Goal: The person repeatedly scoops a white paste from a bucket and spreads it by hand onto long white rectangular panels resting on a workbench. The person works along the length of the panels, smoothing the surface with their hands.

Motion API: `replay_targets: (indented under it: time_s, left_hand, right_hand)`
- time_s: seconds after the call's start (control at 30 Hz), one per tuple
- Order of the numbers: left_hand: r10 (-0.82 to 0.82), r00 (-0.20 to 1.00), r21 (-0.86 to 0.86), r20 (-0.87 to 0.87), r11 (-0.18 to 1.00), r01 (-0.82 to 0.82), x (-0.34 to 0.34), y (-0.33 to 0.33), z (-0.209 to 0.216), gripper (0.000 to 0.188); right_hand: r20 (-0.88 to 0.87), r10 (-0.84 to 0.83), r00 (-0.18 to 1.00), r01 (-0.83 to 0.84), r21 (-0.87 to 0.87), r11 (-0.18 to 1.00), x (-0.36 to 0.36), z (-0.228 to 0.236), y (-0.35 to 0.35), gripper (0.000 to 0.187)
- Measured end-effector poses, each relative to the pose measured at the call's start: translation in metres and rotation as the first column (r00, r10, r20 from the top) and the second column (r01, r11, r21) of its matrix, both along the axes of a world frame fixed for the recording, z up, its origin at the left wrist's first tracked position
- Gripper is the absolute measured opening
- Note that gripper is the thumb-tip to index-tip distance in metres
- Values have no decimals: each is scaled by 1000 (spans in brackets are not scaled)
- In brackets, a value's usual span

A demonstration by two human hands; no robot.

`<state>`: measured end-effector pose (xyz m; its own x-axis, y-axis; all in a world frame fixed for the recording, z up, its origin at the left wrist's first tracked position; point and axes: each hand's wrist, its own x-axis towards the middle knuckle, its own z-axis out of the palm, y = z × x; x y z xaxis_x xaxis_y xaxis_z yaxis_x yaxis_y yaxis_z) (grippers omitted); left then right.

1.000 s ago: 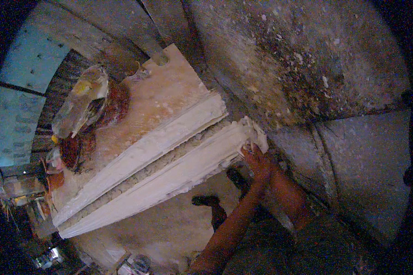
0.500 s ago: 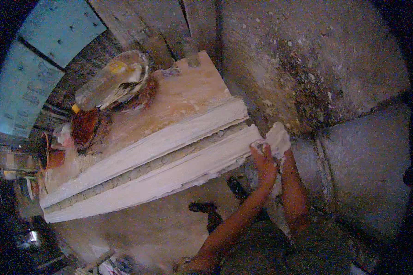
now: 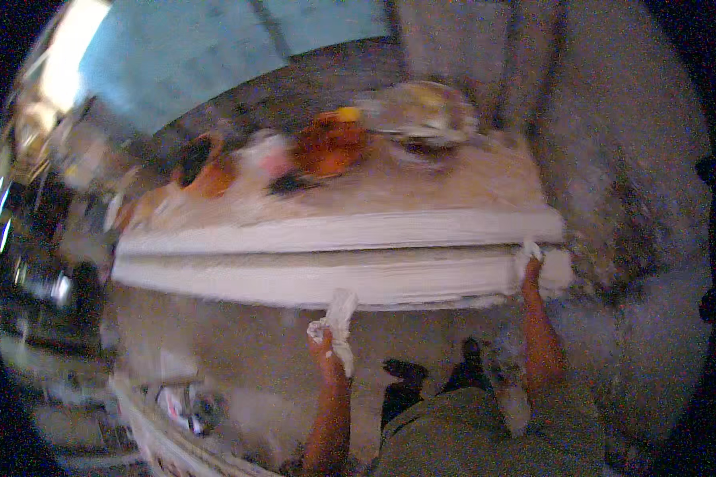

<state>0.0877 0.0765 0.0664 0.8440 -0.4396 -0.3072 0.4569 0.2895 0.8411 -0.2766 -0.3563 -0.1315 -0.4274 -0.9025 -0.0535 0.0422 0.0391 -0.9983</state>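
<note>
Two long white plaster mouldings lie side by side across the work board, a far one and a near one, with a grey groove between them. My left hand is closed on a limp, white plaster-coated strip. It is held at the near moulding's front edge, around the middle of its length. Over the right end of the near moulding is my right hand, its fingers bent together. White material shows at those fingertips, too blurred to make out. Both hands are smeared with white.
Behind the mouldings, on the tan board, stand a messy basin, an orange-brown container, a pinkish-white bundle and an orange bucket. A stained wall rises at the right. My dark shoes are below the board's front.
The view has swung left. My hands, earlier together at the mouldings' right end, are now apart: the left has moved left with the white strip, while the right stays near that end.
</note>
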Motion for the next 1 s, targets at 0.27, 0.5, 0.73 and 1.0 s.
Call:
replay_targets:
  time_s: [0.27, 0.5, 0.73, 1.0]
  left_hand:
    - [354, 935, -316, 14, 889, -332, 40, 243, 113, 30]
    - [217, 976, -585, -29, 788, -192, 95, 422, 153, 22]
    - [137, 985, -323, -109, 932, -165, 321, 448, 142, 24]
    - [205, 976, -105, -71, 972, -212, 564, 471, 129, 24]
  right_hand:
    - [781, 410, 470, -682, 27, 731, 170, -4, 178, 17]
    - [670, 694, -263, -937, -350, -18, 309, 93, 415, 60]
    - [521, 848, 94, -980, 199, -14, 604, 170, 590, 45]
    - [660, 748, -77, -986, 59, -154, 892, 206, 679, 36]
